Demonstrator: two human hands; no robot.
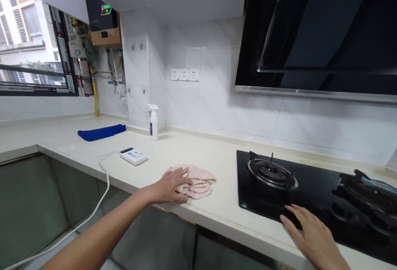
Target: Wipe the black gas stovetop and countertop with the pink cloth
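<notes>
My left hand (173, 184) presses down on a crumpled pale pink cloth (201, 179) on the cream countertop, near its front edge. The fingers curl over the cloth's left side, and their tips are partly lost in its folds. At the right, my right hand (310, 230) lies over the front edge of a black glass gas hob (260, 204), fingers stretched and holding nothing. The hob's left burner (273, 173) is just beyond that hand.
Left of the cloth lies a white boxy device (133, 156) with a white cable (105, 191) hanging off the counter. Behind stand a white spray bottle (153, 123) and a folded blue cloth (101, 132). A black range hood (316, 34) overhangs the hob.
</notes>
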